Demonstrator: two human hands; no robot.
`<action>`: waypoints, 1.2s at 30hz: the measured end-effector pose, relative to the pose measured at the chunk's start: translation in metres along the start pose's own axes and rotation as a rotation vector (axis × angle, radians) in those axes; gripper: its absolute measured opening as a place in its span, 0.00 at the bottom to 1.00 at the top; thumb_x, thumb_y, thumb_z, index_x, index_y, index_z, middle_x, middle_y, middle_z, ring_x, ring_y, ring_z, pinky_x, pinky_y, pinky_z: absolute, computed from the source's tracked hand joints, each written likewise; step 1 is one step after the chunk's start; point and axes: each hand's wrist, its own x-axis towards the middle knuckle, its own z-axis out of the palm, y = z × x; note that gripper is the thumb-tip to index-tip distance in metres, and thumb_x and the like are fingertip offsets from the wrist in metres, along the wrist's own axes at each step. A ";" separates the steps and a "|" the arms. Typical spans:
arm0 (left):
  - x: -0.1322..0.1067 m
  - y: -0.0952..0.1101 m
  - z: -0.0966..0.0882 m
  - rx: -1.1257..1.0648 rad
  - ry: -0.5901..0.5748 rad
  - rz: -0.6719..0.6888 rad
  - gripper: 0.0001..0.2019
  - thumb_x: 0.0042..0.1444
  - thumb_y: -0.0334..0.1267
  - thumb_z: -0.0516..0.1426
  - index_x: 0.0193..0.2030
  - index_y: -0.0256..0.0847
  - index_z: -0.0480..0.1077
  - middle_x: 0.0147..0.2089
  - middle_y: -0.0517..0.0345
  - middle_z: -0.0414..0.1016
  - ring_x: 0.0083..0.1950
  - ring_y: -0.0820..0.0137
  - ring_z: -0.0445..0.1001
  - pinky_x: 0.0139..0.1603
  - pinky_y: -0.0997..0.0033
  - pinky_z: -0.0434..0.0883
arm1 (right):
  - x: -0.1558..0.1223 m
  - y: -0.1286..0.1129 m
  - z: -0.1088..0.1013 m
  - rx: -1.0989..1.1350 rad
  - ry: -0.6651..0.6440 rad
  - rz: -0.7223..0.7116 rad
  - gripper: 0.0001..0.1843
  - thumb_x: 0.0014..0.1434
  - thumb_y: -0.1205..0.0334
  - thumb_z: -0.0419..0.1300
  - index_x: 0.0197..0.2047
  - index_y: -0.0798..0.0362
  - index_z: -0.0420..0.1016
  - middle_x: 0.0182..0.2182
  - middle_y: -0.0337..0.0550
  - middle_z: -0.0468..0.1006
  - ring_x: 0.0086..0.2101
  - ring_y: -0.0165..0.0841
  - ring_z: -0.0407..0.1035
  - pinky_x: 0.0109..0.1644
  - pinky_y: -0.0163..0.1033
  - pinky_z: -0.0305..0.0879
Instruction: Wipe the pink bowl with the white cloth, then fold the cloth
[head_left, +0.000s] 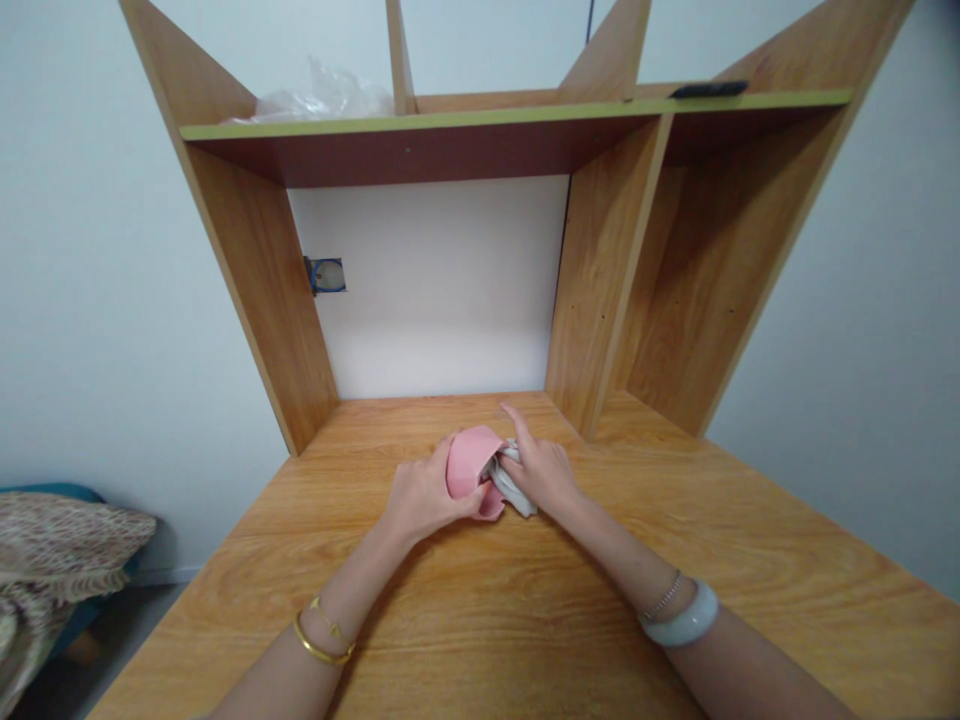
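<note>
A pink bowl (472, 458) with an angular rim is tipped on its side over the wooden desk, its opening facing right. My left hand (431, 490) grips it from the left, with the thumb at the near rim. In my right hand (541, 470) is a light grey cloth (511, 488), pressed into the mouth of the bowl. The index finger points up and away from the cloth, while the other fingers are partly hidden in the bowl and cloth.
The wooden desk (480, 620) carries a shelf unit (450, 125) at its back. On the shelf are a clear plastic bag (330, 95) and a dark flat object (709, 89). A socket opening (328, 275) shows in the wall. A fringed blanket (67, 545) lies at lower left.
</note>
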 end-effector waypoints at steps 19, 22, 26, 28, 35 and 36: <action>0.000 0.000 0.024 -0.455 0.081 -0.086 0.30 0.45 0.55 0.55 0.48 0.36 0.55 0.36 0.50 0.71 0.32 0.63 0.71 0.28 0.70 0.63 | 0.013 0.002 0.041 1.127 0.117 0.099 0.22 0.48 0.60 0.52 0.48 0.54 0.59 0.44 0.46 0.69 0.43 0.34 0.65 0.46 0.41 0.61; 0.000 -0.002 0.025 -0.448 0.089 -0.092 0.27 0.44 0.55 0.56 0.44 0.37 0.55 0.33 0.54 0.70 0.32 0.64 0.70 0.28 0.71 0.63 | 0.010 -0.001 0.046 1.136 0.038 0.127 0.21 0.46 0.61 0.52 0.46 0.54 0.60 0.40 0.44 0.71 0.39 0.33 0.66 0.43 0.41 0.63; 0.000 -0.001 0.022 -0.390 0.124 -0.100 0.27 0.44 0.52 0.56 0.45 0.37 0.54 0.35 0.53 0.70 0.34 0.63 0.71 0.29 0.70 0.64 | 0.010 -0.001 0.049 1.093 -0.027 0.102 0.21 0.41 0.62 0.56 0.42 0.55 0.62 0.38 0.43 0.73 0.37 0.34 0.68 0.42 0.40 0.63; -0.001 0.001 0.020 -0.334 0.113 -0.090 0.27 0.44 0.50 0.56 0.47 0.37 0.55 0.36 0.52 0.71 0.36 0.62 0.71 0.31 0.70 0.65 | 0.012 0.001 0.049 1.037 -0.040 0.086 0.25 0.39 0.61 0.59 0.43 0.55 0.61 0.39 0.45 0.73 0.39 0.35 0.68 0.43 0.40 0.63; -0.004 0.009 0.016 -0.100 0.006 -0.039 0.34 0.44 0.51 0.55 0.56 0.38 0.50 0.37 0.50 0.73 0.37 0.56 0.73 0.32 0.66 0.65 | 0.013 0.015 0.035 0.609 -0.098 0.195 0.44 0.40 0.62 0.61 0.58 0.58 0.46 0.37 0.47 0.75 0.37 0.38 0.70 0.37 0.37 0.62; -0.004 0.010 0.015 -0.090 0.000 -0.037 0.35 0.44 0.51 0.55 0.57 0.37 0.50 0.37 0.50 0.73 0.37 0.56 0.73 0.32 0.66 0.66 | 0.012 0.015 0.032 0.546 -0.096 0.212 0.45 0.41 0.61 0.61 0.59 0.58 0.43 0.36 0.48 0.75 0.37 0.38 0.70 0.36 0.37 0.62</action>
